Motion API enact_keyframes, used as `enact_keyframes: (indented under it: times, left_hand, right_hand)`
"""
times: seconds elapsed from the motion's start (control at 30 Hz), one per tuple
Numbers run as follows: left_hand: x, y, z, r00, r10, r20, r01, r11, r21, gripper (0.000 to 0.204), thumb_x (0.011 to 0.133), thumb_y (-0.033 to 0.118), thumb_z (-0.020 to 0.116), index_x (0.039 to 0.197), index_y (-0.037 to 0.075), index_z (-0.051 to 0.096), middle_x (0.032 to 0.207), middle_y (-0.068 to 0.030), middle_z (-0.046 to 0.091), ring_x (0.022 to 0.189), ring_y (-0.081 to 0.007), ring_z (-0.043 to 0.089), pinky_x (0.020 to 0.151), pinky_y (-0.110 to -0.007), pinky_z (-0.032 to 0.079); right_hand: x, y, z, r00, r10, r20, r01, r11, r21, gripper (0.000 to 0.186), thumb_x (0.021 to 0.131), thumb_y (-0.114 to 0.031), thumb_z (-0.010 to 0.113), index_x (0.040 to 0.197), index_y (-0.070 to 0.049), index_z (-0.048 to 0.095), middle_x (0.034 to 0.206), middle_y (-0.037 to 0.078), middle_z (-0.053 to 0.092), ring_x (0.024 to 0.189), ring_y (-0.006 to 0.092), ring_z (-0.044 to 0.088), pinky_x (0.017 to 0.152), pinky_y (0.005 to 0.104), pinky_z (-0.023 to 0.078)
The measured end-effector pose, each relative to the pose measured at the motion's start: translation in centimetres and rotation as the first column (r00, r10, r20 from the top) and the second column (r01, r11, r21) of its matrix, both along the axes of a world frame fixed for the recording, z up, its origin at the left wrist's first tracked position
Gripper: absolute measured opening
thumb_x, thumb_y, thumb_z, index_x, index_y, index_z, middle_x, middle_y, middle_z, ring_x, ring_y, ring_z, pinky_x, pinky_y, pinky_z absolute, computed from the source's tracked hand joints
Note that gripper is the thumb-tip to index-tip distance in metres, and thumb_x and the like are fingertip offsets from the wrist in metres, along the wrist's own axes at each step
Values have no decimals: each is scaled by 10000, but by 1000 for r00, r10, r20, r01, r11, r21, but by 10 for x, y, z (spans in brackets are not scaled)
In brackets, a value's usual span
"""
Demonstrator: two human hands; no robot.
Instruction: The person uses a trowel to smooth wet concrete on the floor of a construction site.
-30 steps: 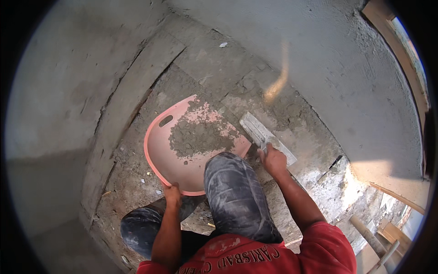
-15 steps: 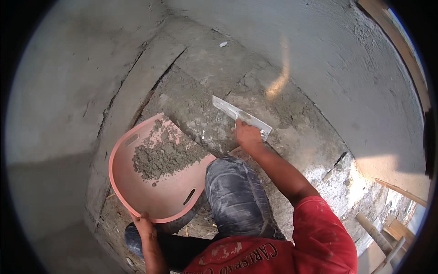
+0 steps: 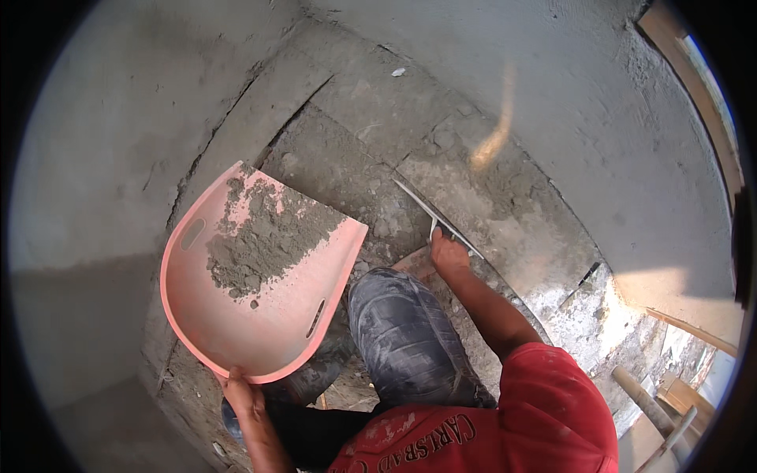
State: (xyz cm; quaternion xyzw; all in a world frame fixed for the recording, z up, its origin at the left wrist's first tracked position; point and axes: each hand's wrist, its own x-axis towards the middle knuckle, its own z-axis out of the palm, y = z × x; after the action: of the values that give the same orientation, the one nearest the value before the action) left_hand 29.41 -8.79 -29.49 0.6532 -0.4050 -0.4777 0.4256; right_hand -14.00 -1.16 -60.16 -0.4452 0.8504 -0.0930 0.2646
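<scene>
Our left hand (image 3: pixel 243 392) grips pink pan (image 3: pixel 264 335), further left than before; our right hand (image 3: pixel 450 254) grips trowel (image 3: pixel 426 206), now thin side up. Pan curvy, lumpy gray mix (image 3: pixel 264 240) inside.

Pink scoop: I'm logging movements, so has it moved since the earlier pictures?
Yes, the pink scoop has moved left, farther from the white chip.

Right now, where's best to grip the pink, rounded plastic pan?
Probably by its two oval slots, coming from both sides: they face each other across the pan, clear of the crumbly grey mortar heaped toward the straight edge.
</scene>
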Motion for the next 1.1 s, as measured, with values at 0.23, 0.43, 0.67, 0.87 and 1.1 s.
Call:
enact_keyframes:
  times: [0.23, 0.43, 0.67, 0.87, 1.1]
  left_hand:
    - [35, -21, 19, 988, 127, -85, -122, 991, 60, 663, 849, -29, 427, 1493, 75, 307, 1412, -163, 459, 1273, -322, 498, 1049, -498, 445]
    - [50, -35, -36, 895, 274, -351, -201, 952, 229, 649, 787, -55, 455, 1423, 58, 384, 1300, -118, 542, 1092, -286, 629, 842, -449, 608]
    - [78, -35, -72, 815, 383, -436, -315, 923, 222, 443, 815, -46, 469, 1256, -20, 495, 1148, -131, 616, 985, -274, 672, 819, -410, 618]
    - [85, -41, -57, 781, 437, -447, -383, 900, 211, 359, 807, -52, 497, 1164, -43, 534, 1104, -130, 632, 968, -267, 674, 822, -394, 624]
    - [77, -66, -66, 700, 497, -513, -429, 867, 254, 321, 794, -76, 521, 1114, -56, 541, 1062, -130, 641, 903, -250, 684, 773, -359, 635]
  right_hand:
    - [23, 56, 82, 991, -86, 99, 70, 985, 156, 267, 974, -226, 426, 1129, -16, 482, 961, 294, 674, 888, 474, 659, 801, 543, 513]
    - [24, 2, -13, 987, 0, 161, -35, 977, 211, 385, 967, -340, 486, 1161, -7, 477, 1041, 334, 644, 978, 468, 645, 840, 511, 511]
    - [35, -29, -7, 992, 124, -11, -123, 992, 23, 406, 974, -415, 503, 1058, -18, 501, 868, 236, 694, 838, 420, 687, 765, 520, 536]
    - [76, -46, -30, 853, 510, 110, -522, 837, 163, 409, 982, -402, 503, 1120, -20, 457, 889, 275, 683, 873, 449, 674, 778, 551, 509]
    - [45, -88, -94, 977, -8, -214, -9, 997, -78, 412, 982, -369, 484, 1134, 14, 478, 943, 300, 673, 902, 474, 659, 842, 570, 499]
